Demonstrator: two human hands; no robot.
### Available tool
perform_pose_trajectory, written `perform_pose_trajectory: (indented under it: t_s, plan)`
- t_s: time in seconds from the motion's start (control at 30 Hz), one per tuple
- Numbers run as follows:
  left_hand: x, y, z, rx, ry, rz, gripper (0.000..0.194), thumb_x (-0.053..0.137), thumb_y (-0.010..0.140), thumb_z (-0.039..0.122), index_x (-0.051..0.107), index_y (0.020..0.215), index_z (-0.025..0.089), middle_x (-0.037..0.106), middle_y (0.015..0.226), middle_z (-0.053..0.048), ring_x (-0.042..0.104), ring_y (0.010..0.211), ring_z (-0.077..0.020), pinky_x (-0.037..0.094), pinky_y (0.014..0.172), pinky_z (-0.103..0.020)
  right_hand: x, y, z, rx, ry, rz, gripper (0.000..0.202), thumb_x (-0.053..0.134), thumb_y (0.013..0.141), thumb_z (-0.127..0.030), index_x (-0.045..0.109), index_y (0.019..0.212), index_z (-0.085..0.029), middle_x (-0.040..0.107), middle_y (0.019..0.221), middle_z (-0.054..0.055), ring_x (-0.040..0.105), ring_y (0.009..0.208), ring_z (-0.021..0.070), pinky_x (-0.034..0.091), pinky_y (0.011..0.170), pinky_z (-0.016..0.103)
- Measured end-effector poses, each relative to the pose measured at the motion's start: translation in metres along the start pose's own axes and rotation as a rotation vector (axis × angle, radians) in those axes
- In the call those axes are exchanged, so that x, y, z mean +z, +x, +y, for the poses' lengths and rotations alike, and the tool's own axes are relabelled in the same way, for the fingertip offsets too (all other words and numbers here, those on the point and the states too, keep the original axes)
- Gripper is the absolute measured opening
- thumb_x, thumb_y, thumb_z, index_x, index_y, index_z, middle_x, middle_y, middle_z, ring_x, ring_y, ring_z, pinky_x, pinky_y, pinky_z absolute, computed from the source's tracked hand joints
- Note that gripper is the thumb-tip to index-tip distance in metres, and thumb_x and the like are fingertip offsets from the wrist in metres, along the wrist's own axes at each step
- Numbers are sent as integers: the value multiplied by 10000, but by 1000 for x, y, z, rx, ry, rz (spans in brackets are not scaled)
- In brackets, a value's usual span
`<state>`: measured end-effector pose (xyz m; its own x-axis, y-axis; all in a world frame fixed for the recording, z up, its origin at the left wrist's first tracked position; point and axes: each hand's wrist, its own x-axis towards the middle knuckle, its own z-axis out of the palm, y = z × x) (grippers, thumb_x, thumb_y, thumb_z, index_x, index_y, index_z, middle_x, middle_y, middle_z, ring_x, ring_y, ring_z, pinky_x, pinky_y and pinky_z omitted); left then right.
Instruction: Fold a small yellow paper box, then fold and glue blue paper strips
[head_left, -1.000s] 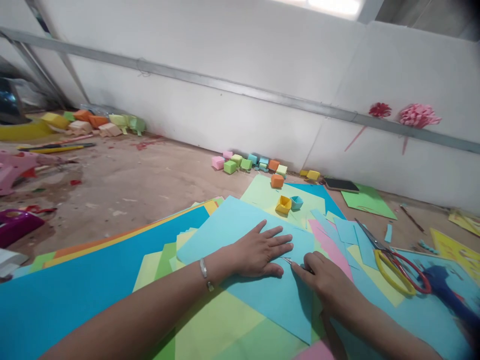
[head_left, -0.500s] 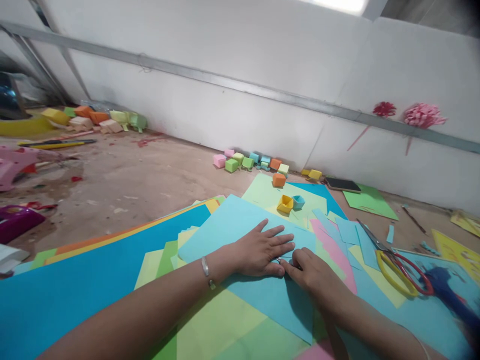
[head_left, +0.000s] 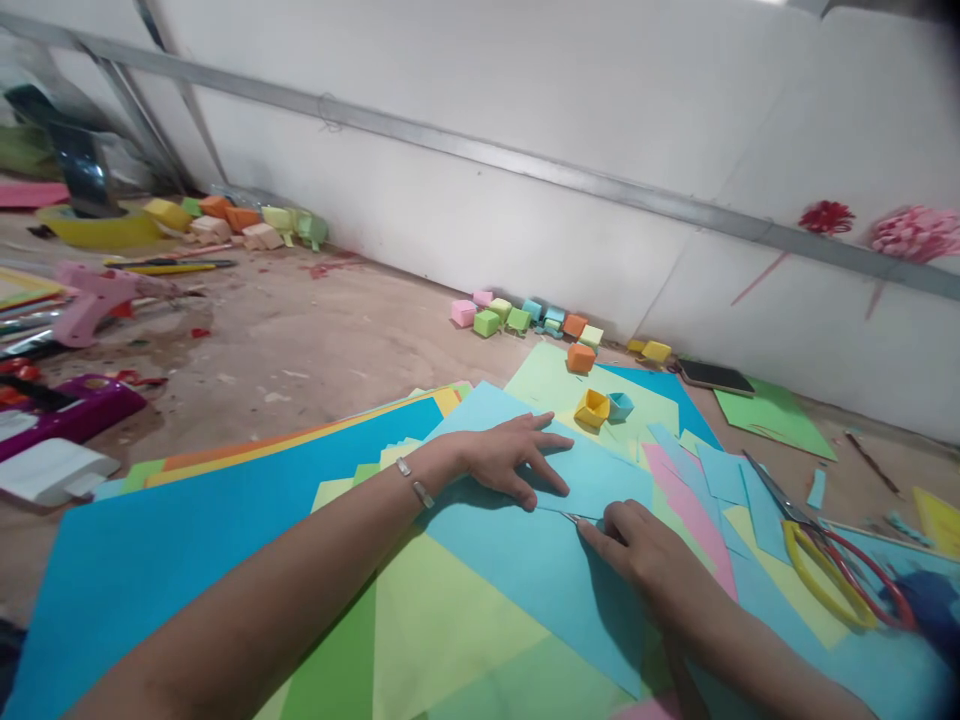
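Fingers spread, my left hand (head_left: 517, 458) rests on a light blue paper sheet (head_left: 480, 530), its palm side down. My right hand (head_left: 637, 550) is closed around a tool with a thin, pointed metal tip (head_left: 571, 517); the rest of the tool is hidden under the fingers. That tip touches the light blue sheet just right of my left fingertips, at a thin line running across the paper. Beyond the hands stand a small yellow paper box (head_left: 592, 408) and a light blue one (head_left: 619, 405), both with open tops.
Layered coloured sheets (head_left: 225, 510) spread beneath the hands. Scissors (head_left: 825, 560) with yellow and red handles lie at right among paper offcuts. Several small paper cubes (head_left: 517, 320) line the wall, near a dark phone-like slab (head_left: 716, 377). A pink glue gun (head_left: 94, 300) lies at left.
My left hand has shifted left, away from my right hand, and its fingers have spread. The tool's tip shows more now. The whole view has swung a little to the left.
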<state>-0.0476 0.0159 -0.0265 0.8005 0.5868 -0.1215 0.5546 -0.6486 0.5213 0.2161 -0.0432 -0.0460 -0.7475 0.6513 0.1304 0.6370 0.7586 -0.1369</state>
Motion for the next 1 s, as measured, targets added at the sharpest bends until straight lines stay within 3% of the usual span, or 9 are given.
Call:
perform_pose_trajectory:
  t_s: [0.17,0.27,0.77,0.9,1.0]
  plan:
    - [-2,1,1,-14,18,-20,440,710,812,385,633,1245,368,266,1585,10,39,1472,-364,160,1151,-555,-12,8,-8,203,180,-61,382,369,1005,-411,516,712,-214,537,670,8,517,593,154,398,532,284]
    - [-2,1,1,-23,19,-29,439,708,811,372,630,1243,380,258,1587,29,38,1475,-344,146,1156,-545,-8,11,-12,283,238,-36,390,392,990,-446,470,680,-222,528,659,4,514,590,156,408,536,291]
    - [5,3,-13,37,-3,-25,352,544,919,410,591,1268,427,217,1597,73,3,1481,-304,78,1168,-522,-2,22,-26,-77,-25,-32,275,333,996,-181,608,1003,-198,558,776,60,503,685,195,379,592,309]
    - [5,2,-12,44,-5,-11,355,532,925,384,586,1273,432,229,1592,82,6,1482,-300,86,1167,-523,1,25,-29,-75,-20,-42,279,339,996,-189,613,1048,-207,575,804,68,519,713,204,384,600,315]
    - [4,2,-9,11,19,-18,364,580,896,374,606,1256,419,254,1584,76,21,1481,-303,100,1168,-520,1,35,-36,-25,24,-45,288,334,1007,-234,620,968,-223,570,756,47,523,678,190,392,574,302]
